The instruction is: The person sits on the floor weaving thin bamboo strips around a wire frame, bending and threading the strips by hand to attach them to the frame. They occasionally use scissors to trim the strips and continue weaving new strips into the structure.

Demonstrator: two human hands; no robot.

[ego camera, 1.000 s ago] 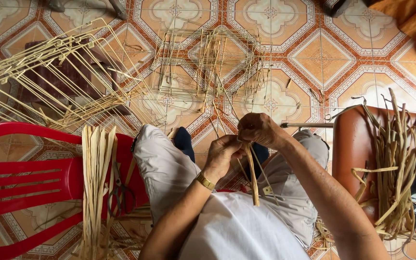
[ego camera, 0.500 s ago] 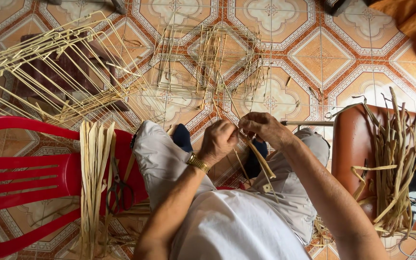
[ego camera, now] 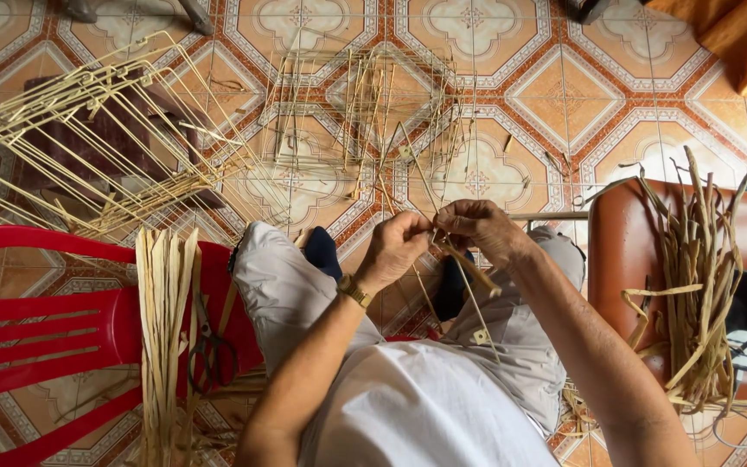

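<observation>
— While the person sits over the patterned tile floor point(ego camera: 564, 95), what are the two hands doing?

— They meet just above the knees. The left hand point(ego camera: 398, 246) is closed, fingertips pinched on the thin bamboo sticks point(ego camera: 456, 259). The right hand point(ego camera: 477, 229) is curled shut on the same sticks from the other side, knuckles almost touching the left.

— Where do those sticks go from the hands?

— One flat strip slants down from the right hand toward the lap; finer ones run up past the hands toward the floor and down over the grey trousers point(ego camera: 520, 346).

— Anything on the wrist?

— A gold-coloured watch point(ego camera: 354, 291) on the left wrist, just below the left hand.

— And farther out from the hands?

— Beyond the hands, on the tiles, lies a tangle of small stick frames point(ego camera: 365, 112). Up and to the left of the hands is a larger frame of bamboo rods point(ego camera: 88, 138), partly over a dark mat. Left of the hands stands a red plastic chair point(ego camera: 36, 337) with a bundle of flat pale strips point(ego camera: 164, 329) laid across it and dark scissors point(ego camera: 209, 350) beside the bundle.

— To the right?

— A brown chair point(ego camera: 624, 259), well apart from the hands, carrying a heap of coarser dried strips point(ego camera: 693, 285). An orange cloth point(ego camera: 737, 35) shows at the far upper right corner.
</observation>
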